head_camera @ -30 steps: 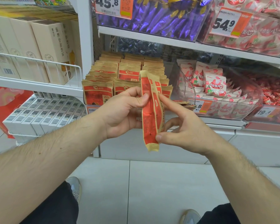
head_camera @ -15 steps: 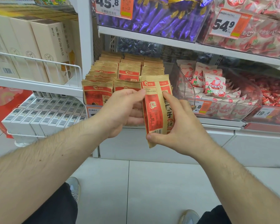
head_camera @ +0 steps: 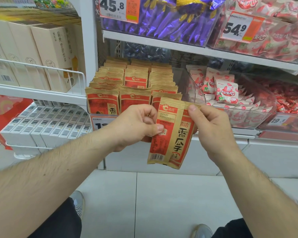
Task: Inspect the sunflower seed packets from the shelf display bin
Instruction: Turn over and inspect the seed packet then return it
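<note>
I hold one red and tan sunflower seed packet (head_camera: pixel 172 134) upright in front of the shelf, its printed face with barcode turned toward me. My left hand (head_camera: pixel 136 126) pinches its left edge about halfway down. My right hand (head_camera: pixel 212 127) pinches the top right corner, fingers curled behind the packet. Behind my hands stands the display bin (head_camera: pixel 100 117) with several rows of the same packets (head_camera: pixel 136 83) packed upright.
A clear bin of pink-and-white candy (head_camera: pixel 230 100) sits to the right, red sweets (head_camera: pixel 291 100) beyond it. Purple wrappers (head_camera: pixel 170 19) and price tags fill the shelf above. Beige boxes (head_camera: pixel 46 54) and white boxes (head_camera: pixel 46 126) stand at left. Tiled floor and my shoes lie below.
The packet has turned from edge-on to flat, face toward me. My right hand has shifted from its lower edge up to the top right corner; my left hand has stayed on the left edge.
</note>
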Available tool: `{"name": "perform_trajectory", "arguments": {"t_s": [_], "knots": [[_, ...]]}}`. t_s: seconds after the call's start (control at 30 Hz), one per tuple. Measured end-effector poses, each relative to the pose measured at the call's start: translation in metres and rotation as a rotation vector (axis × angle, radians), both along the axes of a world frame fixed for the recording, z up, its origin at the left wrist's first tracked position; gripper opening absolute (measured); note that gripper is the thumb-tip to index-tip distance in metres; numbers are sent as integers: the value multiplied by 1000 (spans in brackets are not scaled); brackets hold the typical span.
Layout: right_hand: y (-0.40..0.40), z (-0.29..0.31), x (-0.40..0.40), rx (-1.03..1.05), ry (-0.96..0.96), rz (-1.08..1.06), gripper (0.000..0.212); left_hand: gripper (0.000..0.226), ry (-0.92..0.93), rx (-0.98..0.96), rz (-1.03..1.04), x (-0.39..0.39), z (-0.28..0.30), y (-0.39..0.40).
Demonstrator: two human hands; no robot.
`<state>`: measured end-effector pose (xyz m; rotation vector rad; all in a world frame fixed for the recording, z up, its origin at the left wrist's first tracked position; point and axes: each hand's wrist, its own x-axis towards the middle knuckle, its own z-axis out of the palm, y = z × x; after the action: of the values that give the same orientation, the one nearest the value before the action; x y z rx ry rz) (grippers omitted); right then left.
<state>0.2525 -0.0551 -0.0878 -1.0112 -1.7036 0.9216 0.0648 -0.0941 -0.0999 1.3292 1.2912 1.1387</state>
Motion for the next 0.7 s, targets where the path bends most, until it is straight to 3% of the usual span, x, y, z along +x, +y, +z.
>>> {"name": "perform_trajectory", "arguments": {"t_s": [0.4,0.7], "knots": [[1,2,0,-76,-52,8,36,15,57,26,32,2,3,-2],[-3,5,-3,-156,-72,56,34,15,-24,20,60,2,9,-4]]}}
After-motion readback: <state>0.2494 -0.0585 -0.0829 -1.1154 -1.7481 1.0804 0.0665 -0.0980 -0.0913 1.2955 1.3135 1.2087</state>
